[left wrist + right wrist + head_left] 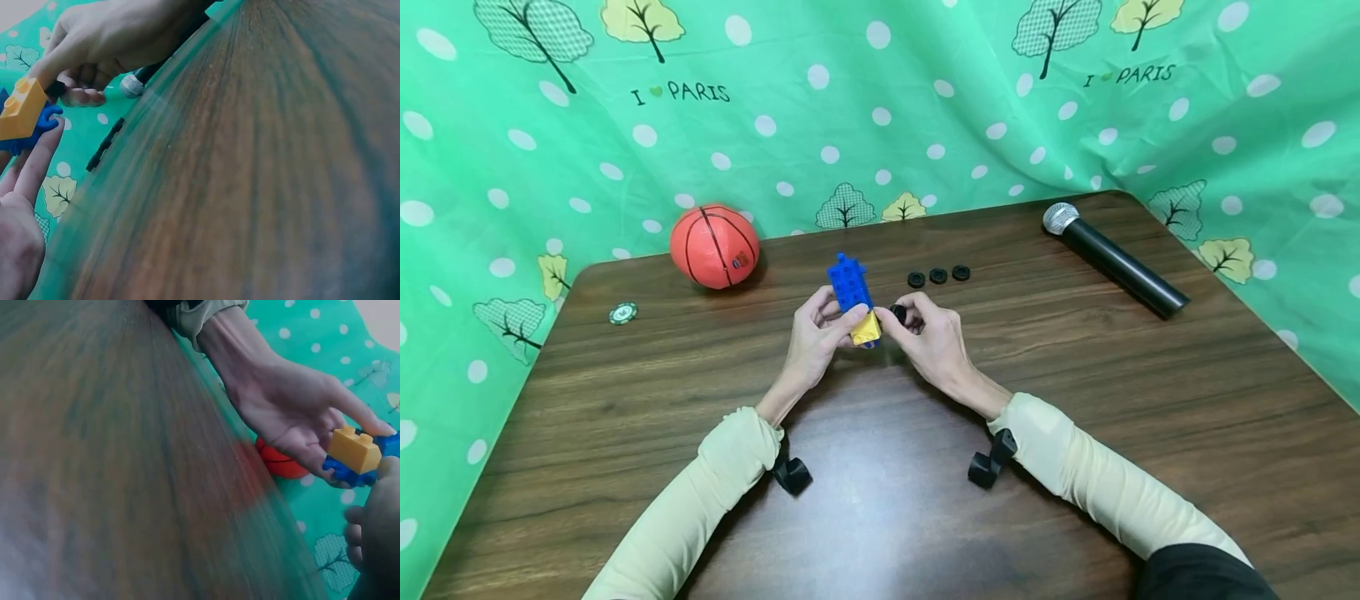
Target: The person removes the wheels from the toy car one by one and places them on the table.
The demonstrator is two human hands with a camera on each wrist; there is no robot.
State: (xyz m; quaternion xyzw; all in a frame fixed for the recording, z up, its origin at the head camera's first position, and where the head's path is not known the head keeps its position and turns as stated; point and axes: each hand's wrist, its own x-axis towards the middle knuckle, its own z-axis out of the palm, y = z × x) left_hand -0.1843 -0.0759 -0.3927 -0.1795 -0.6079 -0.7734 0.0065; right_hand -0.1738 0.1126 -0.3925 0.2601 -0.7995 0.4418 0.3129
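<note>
My left hand (808, 342) grips a toy vehicle made of building blocks above the middle of the table, thumb on top. Its long blue studded part (848, 282) points away from me, and a yellow brick (867, 330) sits at the near end. Hooked blue fittings (50, 117) stick out under the yellow brick in the left wrist view. Between thumb and fingers, my right hand (938, 340) pinches a small black wheel (898, 313) close to the vehicle's right side. Whether the wheel touches the vehicle I cannot tell; right-hand fingers hide it in the right wrist view.
Three black wheels (938, 276) lie in a row beyond my right hand. A red toy basketball (715, 247) and a green-and-white poker chip (622, 313) are at the left. To the right lies a black microphone (1120, 260). A green dotted cloth (880, 117) hangs behind the wooden table (625, 417).
</note>
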